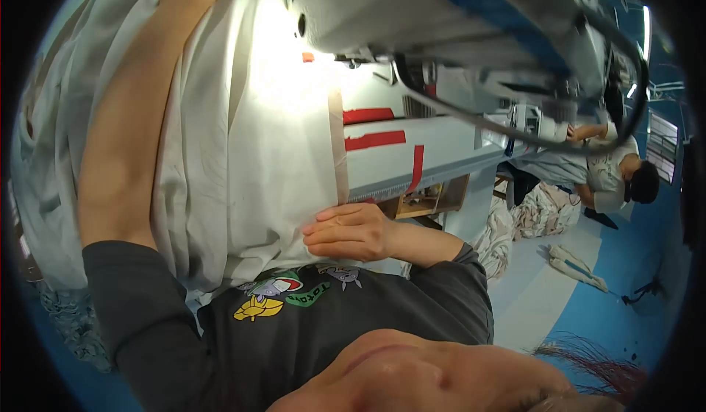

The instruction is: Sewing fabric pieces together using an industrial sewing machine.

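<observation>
R hand [351, 230] flat, fingers loose, resting on grey fabric [243, 162] at table edge, gripping nothing. L forearm lies along fabric; L hand out of frame. Sewing machine [441, 15] beside fabric.

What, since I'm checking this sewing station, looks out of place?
A crumpled cloth and a patterned fabric heap lie on the floor beside the table; otherwise the pale fabric lies flat under the right hand.

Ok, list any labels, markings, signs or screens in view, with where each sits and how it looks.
Red tape strips: on the white sewing table, two flat bars and one upright strip.
Orange tag: small square, by the sewing machine.
Cartoon print: on the dark shirt, yellow, green, grey.
Screens: none visible.
</observation>
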A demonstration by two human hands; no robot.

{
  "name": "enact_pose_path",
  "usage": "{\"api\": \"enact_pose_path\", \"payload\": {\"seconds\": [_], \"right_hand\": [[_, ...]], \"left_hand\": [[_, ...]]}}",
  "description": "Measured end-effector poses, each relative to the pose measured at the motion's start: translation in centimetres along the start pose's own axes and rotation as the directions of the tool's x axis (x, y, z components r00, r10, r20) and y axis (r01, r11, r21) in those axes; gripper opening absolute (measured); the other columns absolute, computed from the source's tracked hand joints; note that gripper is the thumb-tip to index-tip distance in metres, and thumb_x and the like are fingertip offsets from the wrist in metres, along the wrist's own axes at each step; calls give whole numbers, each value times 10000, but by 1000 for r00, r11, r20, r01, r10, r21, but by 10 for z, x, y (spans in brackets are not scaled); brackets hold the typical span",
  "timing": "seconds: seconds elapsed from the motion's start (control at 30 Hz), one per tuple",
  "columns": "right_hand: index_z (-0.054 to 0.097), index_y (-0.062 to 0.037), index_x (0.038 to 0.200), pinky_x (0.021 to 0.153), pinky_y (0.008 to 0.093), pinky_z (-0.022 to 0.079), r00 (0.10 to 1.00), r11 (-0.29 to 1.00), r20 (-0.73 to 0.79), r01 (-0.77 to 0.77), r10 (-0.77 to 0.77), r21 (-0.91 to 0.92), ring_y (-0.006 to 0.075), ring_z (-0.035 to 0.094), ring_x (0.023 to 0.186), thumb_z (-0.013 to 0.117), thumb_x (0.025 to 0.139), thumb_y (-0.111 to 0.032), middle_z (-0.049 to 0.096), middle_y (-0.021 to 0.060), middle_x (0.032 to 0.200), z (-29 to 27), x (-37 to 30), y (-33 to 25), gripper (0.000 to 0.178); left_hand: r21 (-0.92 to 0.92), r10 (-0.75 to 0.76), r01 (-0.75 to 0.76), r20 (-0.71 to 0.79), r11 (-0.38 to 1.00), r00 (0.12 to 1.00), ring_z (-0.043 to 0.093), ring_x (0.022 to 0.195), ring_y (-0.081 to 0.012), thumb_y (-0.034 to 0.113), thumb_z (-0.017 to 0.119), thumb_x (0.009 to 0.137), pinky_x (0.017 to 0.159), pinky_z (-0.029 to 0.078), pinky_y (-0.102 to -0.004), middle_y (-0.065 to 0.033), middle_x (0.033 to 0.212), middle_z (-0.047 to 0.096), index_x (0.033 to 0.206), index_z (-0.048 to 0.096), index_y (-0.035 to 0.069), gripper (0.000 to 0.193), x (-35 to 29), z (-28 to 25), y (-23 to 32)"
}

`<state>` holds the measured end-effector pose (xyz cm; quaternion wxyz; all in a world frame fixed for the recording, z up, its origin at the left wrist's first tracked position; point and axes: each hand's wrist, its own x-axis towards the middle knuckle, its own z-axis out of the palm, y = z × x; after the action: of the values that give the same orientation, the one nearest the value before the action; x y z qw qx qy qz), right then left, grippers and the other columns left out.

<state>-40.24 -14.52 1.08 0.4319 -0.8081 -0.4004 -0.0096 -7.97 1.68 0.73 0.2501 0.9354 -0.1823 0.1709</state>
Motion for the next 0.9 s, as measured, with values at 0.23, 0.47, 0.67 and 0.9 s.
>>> {"api": "enact_pose_path", "payload": {"seconds": [0.23, 0.47, 0.67, 0.9], "right_hand": [[665, -46, 894, 825, 342, 534, 992, 985, 56, -116, 110, 131, 201, 661, 928, 601, 823, -105, 679, 61, 932, -24, 22, 23, 112], [661, -58, 860, 826, 342, 534, 988, 983, 97, -132, 120, 128, 195, 663, 928, 606, 815, -106, 686, 52, 922, -46, 43, 46, 86], [664, -58, 830, 825, 348, 526, 986, 988, 110, -137, 129, 70, 193, 667, 926, 580, 814, -99, 692, 63, 918, -65, 56, 68, 95], [661, -80, 857, 918, 391, 469, 952, 942, 109, -301, 287, 149, 183, 645, 964, 639, 767, -34, 681, 37, 920, -82, 80, 102, 104]], "left_hand": [[-96, 69, -81, -124, 992, 990, 622, 814, -325, 375, 647, 773, 729, 477, -424, -157, 844, 655, 878, 669, 92, 303, 36, 20, -16], [14, 49, -48, -110, 999, 993, 621, 826, -330, 395, 647, 769, 730, 477, -422, -163, 854, 653, 864, 657, 87, 322, 78, 36, -40], [-2, -41, 41, -52, 999, 998, 617, 842, -341, 389, 637, 778, 742, 470, -433, -171, 856, 647, 828, 633, 67, 326, 110, 51, -40], [-496, 78, -5, 127, 868, 989, 617, 865, -341, 393, 634, 783, 752, 471, -429, -175, 900, 648, 862, 638, 61, 342, 164, 61, -86]]}}
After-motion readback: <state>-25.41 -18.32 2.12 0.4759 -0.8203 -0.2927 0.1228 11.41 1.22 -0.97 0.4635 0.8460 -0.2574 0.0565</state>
